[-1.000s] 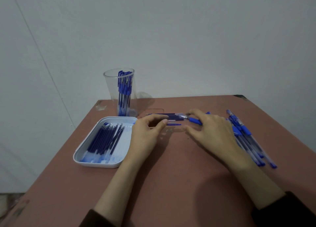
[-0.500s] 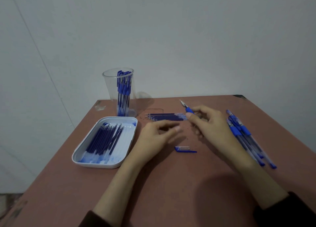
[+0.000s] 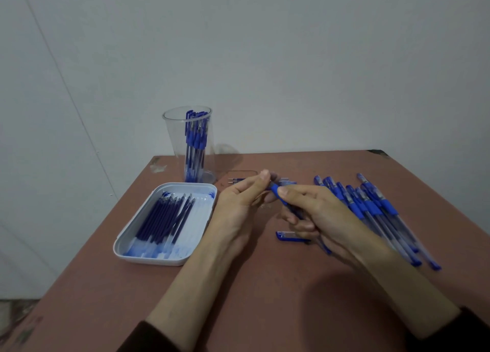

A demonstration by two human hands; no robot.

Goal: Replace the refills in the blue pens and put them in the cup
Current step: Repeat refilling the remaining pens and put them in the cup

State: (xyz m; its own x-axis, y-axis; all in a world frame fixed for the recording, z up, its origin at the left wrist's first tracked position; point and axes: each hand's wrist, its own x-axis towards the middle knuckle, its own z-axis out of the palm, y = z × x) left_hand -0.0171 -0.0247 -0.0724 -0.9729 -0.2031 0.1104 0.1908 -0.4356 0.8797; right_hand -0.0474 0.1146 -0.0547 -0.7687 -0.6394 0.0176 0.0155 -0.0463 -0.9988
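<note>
Behind the white tray (image 3: 124, 241), which holds dark-blue refills (image 3: 169, 219), a clear cup (image 3: 172, 139) stands with blue pens (image 3: 195, 145) upright inside. Right of the tray, the left hand (image 3: 238, 203) pinches the tip end of an uncapped blue pen (image 3: 275, 188); the right hand (image 3: 315, 214) grips its barrel. Farther right of the tray lie a loose cap (image 3: 287, 235) and heaped pens (image 3: 371, 208).

Single head-worn wide-angle view, forward and down over the near table (image 3: 265, 298), facing wall (image 3: 291, 60), edges seemingly bowed
</note>
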